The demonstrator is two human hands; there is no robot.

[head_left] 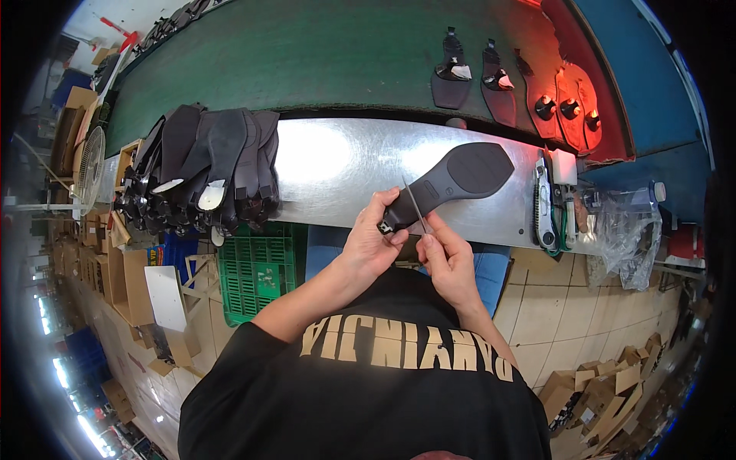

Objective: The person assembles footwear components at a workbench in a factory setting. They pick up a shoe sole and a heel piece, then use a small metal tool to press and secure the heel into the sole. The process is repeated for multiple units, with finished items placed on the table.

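Note:
A black shoe sole (477, 170) is held tilted over the near edge of the metal table, its broad toe end pointing up and to the right. My left hand (372, 244) is closed around its narrow heel end. My right hand (448, 264) pinches the lower end of a thin grey strip (412, 201), which lies across the sole's narrow part. Whether the strip is a blade or a trim piece cannot be made out. To the left, a heap of dark sandals (222, 157) lies with soles up, some with white paper between them.
A green conveyor belt (330, 61) runs behind the metal table (330, 161). On it, at right, sit several sandals (452, 80), some under red light. A utility knife (544, 203) and a clear plastic bag (625, 230) lie at right. A green crate (261, 268) stands below left.

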